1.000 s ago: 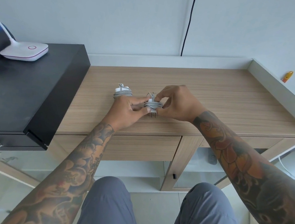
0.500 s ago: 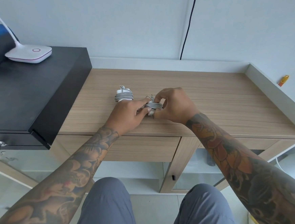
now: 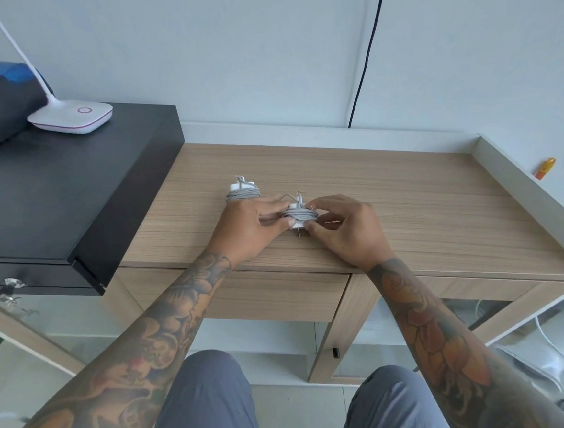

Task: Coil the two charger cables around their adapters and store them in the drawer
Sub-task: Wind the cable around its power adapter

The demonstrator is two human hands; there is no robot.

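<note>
Black laminate covers the cabinet top (image 3: 56,196) at far left, where a white lamp base (image 3: 70,116) sits out of the way. Next to it on the lower wooden surface (image 3: 409,203) lies the first adapter (image 3: 243,192), its grey cable already bound around it and set aside just beyond the left hand, presumably parked there so both hands are free for the other one. The left hand (image 3: 249,226) pinches the second adapter (image 3: 300,216) from its side, thumb and fingers curled on the wound turns, probably to keep the coil from springing loose. The right hand (image 3: 343,230) grips the same adapter from the opposite side, fingertips at the short free tail of cable (likely tucking the end in). The plug prongs point toward the person. Below the front edge, the drawer (image 3: 267,293) is closed, so storing has not begun. At far right a small orange object (image 3: 544,168) rests on the ledge.
</note>
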